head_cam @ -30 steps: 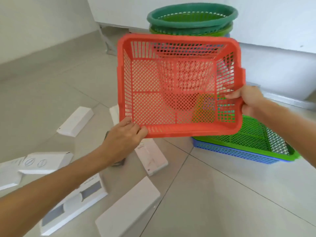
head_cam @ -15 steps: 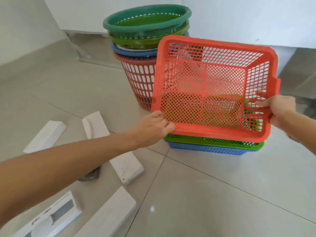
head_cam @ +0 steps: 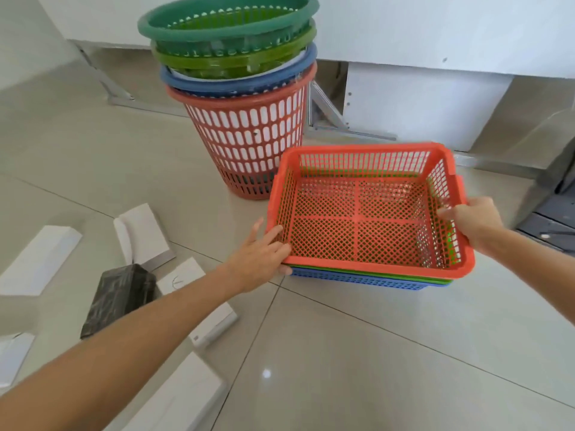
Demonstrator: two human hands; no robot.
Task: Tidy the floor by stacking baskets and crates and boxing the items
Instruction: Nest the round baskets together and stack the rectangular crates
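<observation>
Boxes lie scattered over the floor tiles [head_cam: 357, 353] at the far left: a flat white box [head_cam: 37, 259], another white box with its lid ajar [head_cam: 143, 234], a dark wrapped packet [head_cam: 119, 297] resting between them, and more white boxes [head_cam: 214, 318] partly hidden under the left forearm. None of these looks boxed up or gathered yet.

Next comes the round stack: a red slotted basket [head_cam: 249, 141] stands upright on the floor with a blue basket [head_cam: 236, 84], a light green basket [head_cam: 233, 60] and a dark green basket [head_cam: 227, 20] nested inside it, rims showing one above another. That part of the stacking appears done.

Just right of it, the left hand [head_cam: 258, 259] touches the near-left corner of the orange crate [head_cam: 367, 213], fingers fairly straight along the mesh wall, thumb hidden under the rim; its grip looks loose rather than closed. The crate sits nested in a green crate [head_cam: 445, 279], itself in a blue crate [head_cam: 357, 279], only thin edges of both showing beneath. It seems level and nearly seated.

Farthest right, the right hand [head_cam: 469, 222] holds the crate's right wall, fingers curled over the rim, a firm grip.

Judging from this, the crate-stacking step is at its end. The next move likely calls for letting go with both hands, checking that the crate has settled squarely, then turning left to the loose boxes and the dark packet.
</observation>
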